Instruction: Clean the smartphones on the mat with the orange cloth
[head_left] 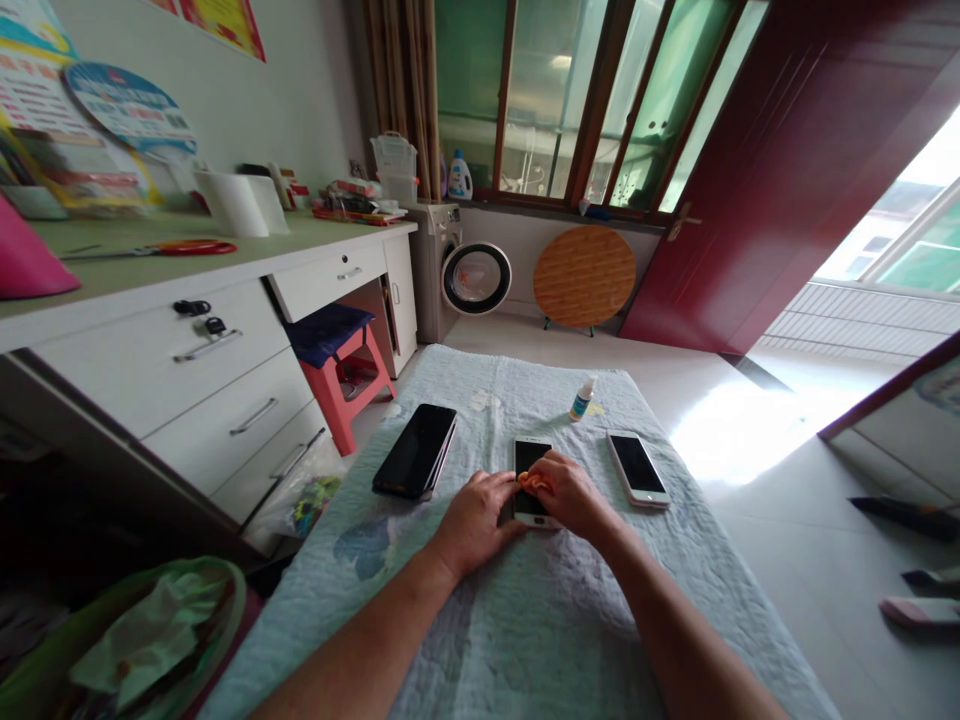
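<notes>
A white-framed smartphone [534,519] with a dark screen lies face up on the cloth-covered table. My left hand [476,515] steadies it by its left edge, fingers near the upper side and thumb by the lower end. Bunched in the closed fingers of my right hand [574,495] is a small orange cloth [534,482], pressed against the screen. To the left lies a stack of dark phones [416,450], and to the right another white phone [637,467]. A small spray bottle [581,398] stands upright beyond my right hand.
A pale blue quilted cloth [480,640] covers the table. At the left stand a white desk [217,350], a pink stool [345,385] and a lined bin [232,610]. Farther back are an open-doored washing machine [435,260], a round wooden tabletop [585,275] and a red door [742,170].
</notes>
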